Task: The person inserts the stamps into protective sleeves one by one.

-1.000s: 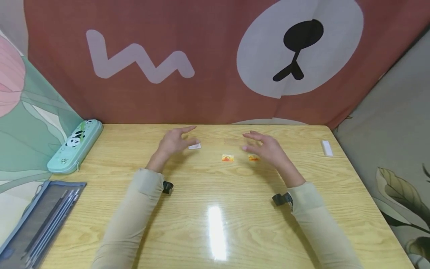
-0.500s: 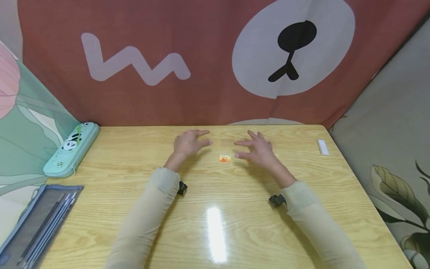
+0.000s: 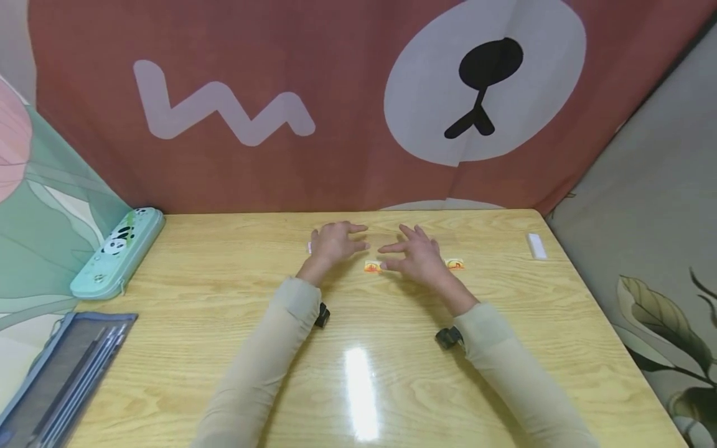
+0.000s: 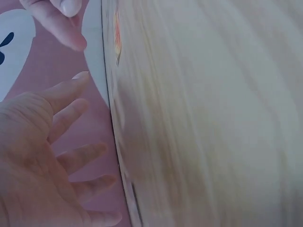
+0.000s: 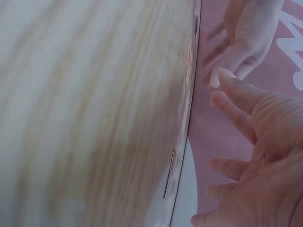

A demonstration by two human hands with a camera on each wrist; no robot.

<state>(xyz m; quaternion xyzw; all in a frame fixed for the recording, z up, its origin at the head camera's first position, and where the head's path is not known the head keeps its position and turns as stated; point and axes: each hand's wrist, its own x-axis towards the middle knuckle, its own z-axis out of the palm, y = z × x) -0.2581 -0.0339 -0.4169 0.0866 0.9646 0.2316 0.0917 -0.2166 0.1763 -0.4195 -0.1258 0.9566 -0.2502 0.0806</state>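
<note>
My left hand (image 3: 335,241) is over the far part of the table, fingers spread and holding nothing. A small white card (image 3: 310,247) shows partly from behind its left side. Facing it, my right hand (image 3: 417,255) also has its fingers apart and nothing in them. Its thumb overlaps one small orange-and-yellow card (image 3: 371,266) in the head view. To the right of that wrist lies a second orange-and-yellow card (image 3: 455,264). Both wrist views show the palms and spread fingers raised above the tabletop.
A mint panda pencil case (image 3: 119,252) lies at the table's left edge, with a mesh pouch of pens (image 3: 78,367) nearer. On the far right is a white block (image 3: 536,246). A red bear-print curtain (image 3: 252,180) hangs along the back edge.
My left hand has moved right, past the white card. My right hand has shifted left, uncovering the right orange card and partly overlapping the other. The gap between the hands has narrowed.
</note>
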